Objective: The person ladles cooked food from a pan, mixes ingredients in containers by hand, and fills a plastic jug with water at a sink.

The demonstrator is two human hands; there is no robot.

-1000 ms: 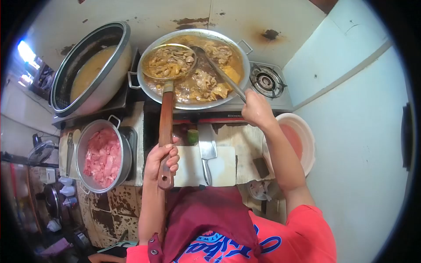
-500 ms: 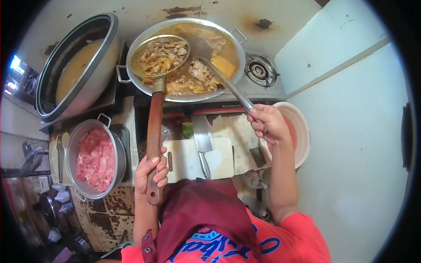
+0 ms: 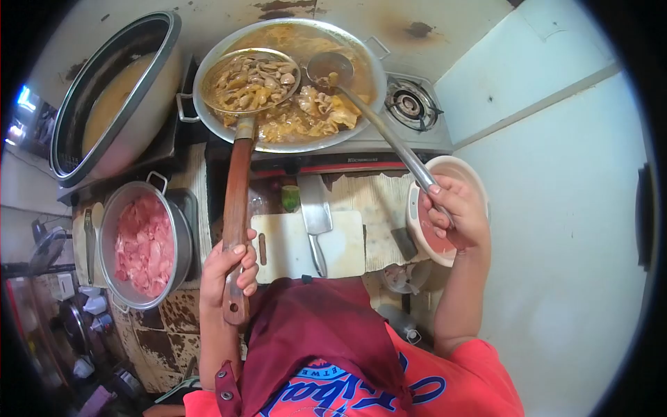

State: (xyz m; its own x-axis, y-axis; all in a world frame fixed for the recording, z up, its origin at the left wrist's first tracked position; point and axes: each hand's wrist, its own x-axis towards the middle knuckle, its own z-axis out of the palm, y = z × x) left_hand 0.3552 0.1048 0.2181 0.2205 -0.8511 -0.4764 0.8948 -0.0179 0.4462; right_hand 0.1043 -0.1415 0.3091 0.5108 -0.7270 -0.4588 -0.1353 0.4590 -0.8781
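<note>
My left hand (image 3: 231, 270) is wrapped round the wooden handle of a wire skimmer (image 3: 240, 167). Pieces of cooked meat (image 3: 253, 80) fill the skimmer's round head, which rests over the left side of a large metal pan (image 3: 201, 115). In my right hand (image 3: 455, 208) is the metal handle of a ladle (image 3: 389, 135). The ladle's bowl sits at the right of the skimmer with brown broth and a small piece in it. More meat and yellowish pieces (image 3: 326, 111) lie in the broth in front of the bowl.
At left stand a big tilted pot of brown liquid (image 3: 174, 62) and a metal pot of raw pink meat (image 3: 182, 240). A cleaver (image 3: 316, 215) lies on a white cutting board (image 3: 281, 243). Below my right hand is a white tub (image 3: 479, 184); a gas burner (image 3: 413, 105) is beside the pan.
The ladle's bowl has come up out of the broth and now shows liquid in it. My right hand has moved right and slightly down. The skimmer stays over the pan in my left hand.
</note>
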